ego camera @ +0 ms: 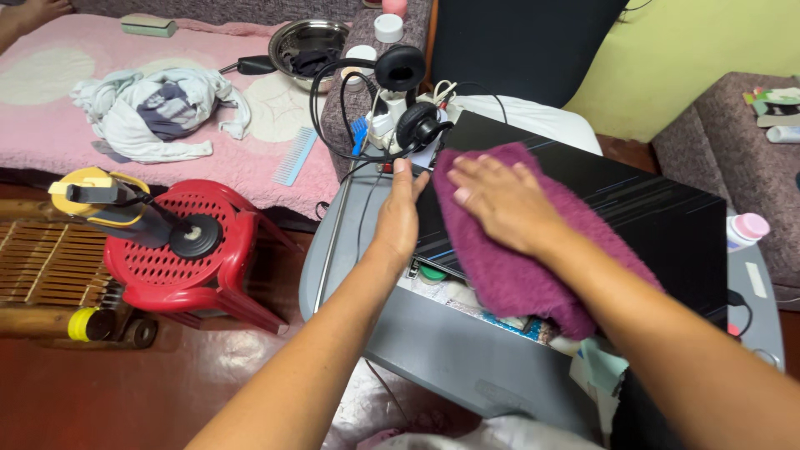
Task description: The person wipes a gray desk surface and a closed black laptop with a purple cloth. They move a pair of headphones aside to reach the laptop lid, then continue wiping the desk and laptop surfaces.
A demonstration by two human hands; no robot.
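My right hand lies flat, palm down, on a purple fuzzy cloth spread over the near left part of a closed black laptop. My left hand rests edge-on against the laptop's left side, fingers straight and together, holding nothing. The laptop sits on a grey table. Black headphones with a looping cable lie just beyond the laptop's far left corner.
A red plastic chair with a black and yellow tool on it stands at left. Behind lie a pink bed with crumpled clothes, a blue comb, a steel bowl. A pink-capped bottle stands right.
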